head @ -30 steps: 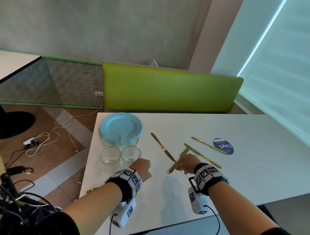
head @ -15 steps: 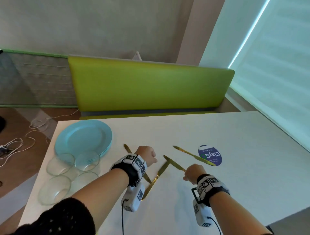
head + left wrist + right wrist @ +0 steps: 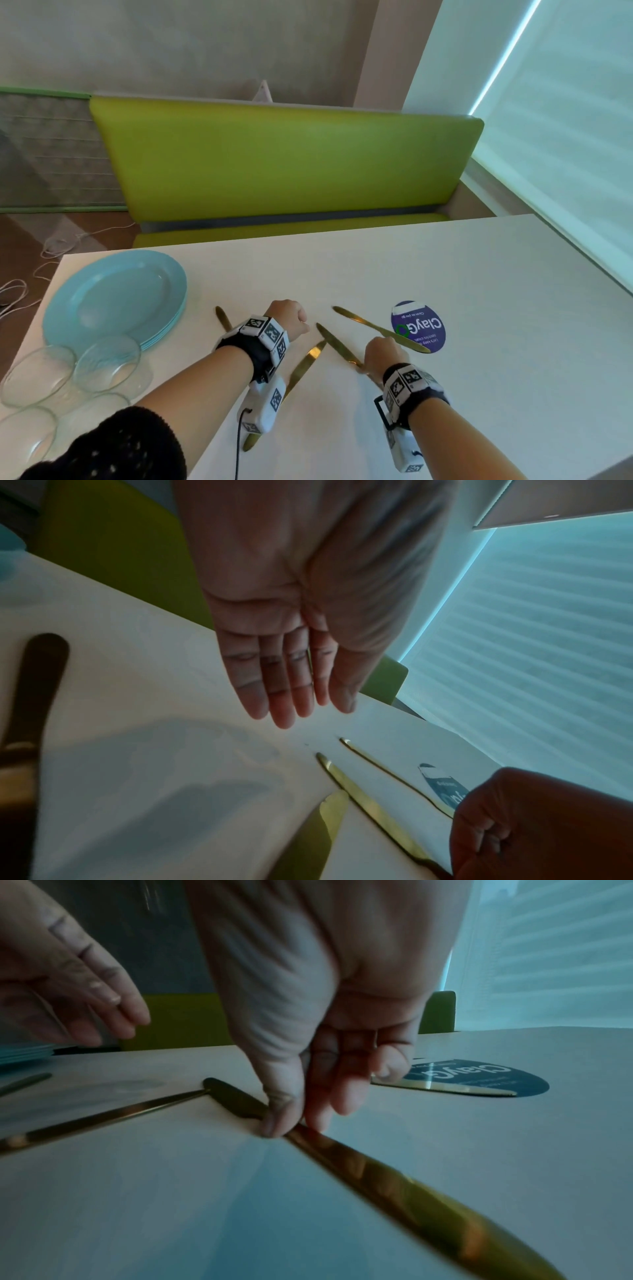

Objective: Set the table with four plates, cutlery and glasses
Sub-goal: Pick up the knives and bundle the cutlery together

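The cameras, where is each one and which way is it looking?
Head: worn on the head, looks down at the white table; both forearms show.
Left wrist: under the left wrist, looks along the left hand, open above the table.
Right wrist: looks along the right hand pinching a gold knife.
All three share that knife.

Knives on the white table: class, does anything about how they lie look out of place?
Yes. The four gold knives lie scattered at different angles; one's tip meets another, and one overlaps the round sticker. None sits beside a plate.
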